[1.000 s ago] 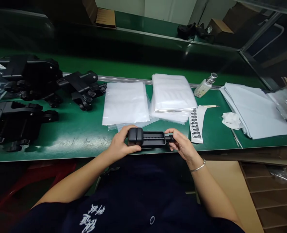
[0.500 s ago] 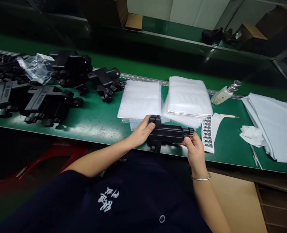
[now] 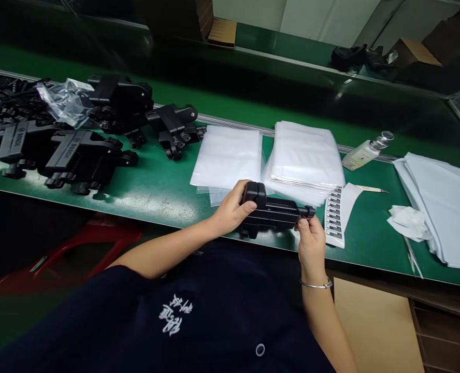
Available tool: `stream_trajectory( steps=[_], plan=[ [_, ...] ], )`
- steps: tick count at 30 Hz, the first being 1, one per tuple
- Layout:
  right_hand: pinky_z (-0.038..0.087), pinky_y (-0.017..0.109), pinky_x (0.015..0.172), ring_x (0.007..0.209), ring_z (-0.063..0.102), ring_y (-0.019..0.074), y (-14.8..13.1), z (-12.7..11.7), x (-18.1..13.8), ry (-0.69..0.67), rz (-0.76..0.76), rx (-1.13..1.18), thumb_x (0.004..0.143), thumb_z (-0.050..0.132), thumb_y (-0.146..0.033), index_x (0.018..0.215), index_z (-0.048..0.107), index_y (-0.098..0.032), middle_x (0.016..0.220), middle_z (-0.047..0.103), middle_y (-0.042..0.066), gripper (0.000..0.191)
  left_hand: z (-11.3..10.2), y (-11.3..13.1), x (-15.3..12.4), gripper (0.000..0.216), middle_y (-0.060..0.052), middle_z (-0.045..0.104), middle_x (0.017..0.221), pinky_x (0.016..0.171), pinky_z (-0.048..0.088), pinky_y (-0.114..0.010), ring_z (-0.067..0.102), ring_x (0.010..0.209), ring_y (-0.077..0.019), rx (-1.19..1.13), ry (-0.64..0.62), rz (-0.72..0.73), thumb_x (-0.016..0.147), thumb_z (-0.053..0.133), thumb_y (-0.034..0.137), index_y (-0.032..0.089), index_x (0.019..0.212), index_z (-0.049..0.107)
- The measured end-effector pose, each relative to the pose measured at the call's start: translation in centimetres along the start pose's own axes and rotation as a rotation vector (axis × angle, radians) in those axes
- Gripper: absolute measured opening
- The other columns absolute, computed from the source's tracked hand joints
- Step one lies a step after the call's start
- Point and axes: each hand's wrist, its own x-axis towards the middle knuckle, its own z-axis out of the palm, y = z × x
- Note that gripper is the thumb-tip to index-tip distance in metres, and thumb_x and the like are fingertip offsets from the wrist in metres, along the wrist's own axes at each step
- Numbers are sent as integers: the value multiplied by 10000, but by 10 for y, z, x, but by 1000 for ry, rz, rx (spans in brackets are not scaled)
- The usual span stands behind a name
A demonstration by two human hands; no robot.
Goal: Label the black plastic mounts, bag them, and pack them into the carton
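Observation:
Between my two hands, over the front edge of the green table, is a black plastic bracket (image 3: pixel 278 213) with a knob at its right end. My left hand (image 3: pixel 233 210) is closed round its thick left end, thumb on top. My right hand (image 3: pixel 311 235) grips the right end by the knob, fingers partly hidden behind it. Just beyond lie a flat stack of clear plastic bags (image 3: pixel 228 155) and a taller stack of white bags (image 3: pixel 307 153). A sheet of black-and-white labels (image 3: pixel 334 217) lies right of my right hand.
Several similar black brackets (image 3: pixel 69 155) crowd the table's left side, with a crumpled clear bag (image 3: pixel 67 101) among them. To the right are a pump bottle (image 3: pixel 365 153), a crumpled tissue (image 3: pixel 408 223), tweezers (image 3: pixel 412 257) and folded white sheets (image 3: pixel 443 207). A red stool (image 3: pixel 98 233) stands below left.
The bracket has tilted slightly in my hands, its lower part now turned more out of sight. Both hands keep their hold. The whole view has shifted a little.

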Motion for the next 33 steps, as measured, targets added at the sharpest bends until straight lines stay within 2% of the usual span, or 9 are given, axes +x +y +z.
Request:
stream_trajectory(
  steps=[4,7,11,16,19,23,25,29,33],
  plan=[
    [498,329,720,767,575,175,-10,14,-9,-98,-143,-66,970,468,-497,1152,649,-216,830,598,35,380,-1,-10,10,638,-47,682,879,789,520,-316,647,868,-213,-393,182,-249,758,603,759,161,981,617],
    [522,344,727,854,601,193,-17,31,-22,-232,-476,-214,997,444,-420,1320,602,-257,980,624,79,395,-4,-14,21,508,-26,681,725,713,549,-295,670,715,-182,-712,386,-483,843,588,655,152,902,628],
    [535,344,729,848,601,192,-20,45,-34,-287,-718,-344,978,515,-329,1319,617,-304,1024,649,84,357,-7,-12,26,415,-15,685,669,720,568,-290,682,659,-166,-880,486,-561,890,591,563,152,858,632],
    [564,425,911,1049,646,221,-22,45,-19,-150,-128,180,901,597,-515,1367,528,-325,1217,632,81,508,-8,-8,13,580,-102,740,994,931,536,-366,683,1037,-265,-625,283,-415,802,634,672,135,1018,657],
    [612,358,783,890,689,175,-16,46,-4,-78,254,540,810,704,-532,1195,611,-295,1073,705,31,461,-11,0,5,777,-151,623,1325,1063,442,-402,534,1290,-319,-387,-45,-221,764,675,676,159,1329,549],
    [614,352,811,926,705,195,-2,49,1,-6,495,742,766,705,-594,996,681,-248,987,752,15,416,-16,11,5,930,-162,502,1453,1068,423,-436,489,1329,-331,-245,-441,-96,776,742,519,237,1534,284],
    [608,374,852,966,706,214,5,52,-4,-46,565,734,764,675,-640,974,698,-253,981,758,13,441,-14,14,9,896,-133,602,1305,997,468,-408,602,1164,-280,-155,-442,-96,757,769,414,241,1509,316],
    [601,405,874,997,697,227,11,58,-15,-118,577,628,782,612,-695,961,706,-277,994,752,24,464,-8,15,23,434,-47,659,883,739,509,-305,628,778,-173,-85,-321,-127,862,608,476,168,1166,606],
    [582,412,904,1032,681,219,9,57,-17,-94,531,643,789,606,-699,997,698,-288,1024,747,34,469,-13,19,26,452,-64,678,899,697,514,-292,628,753,-170,-54,-331,-63,925,483,551,167,1104,640]
  ],
)
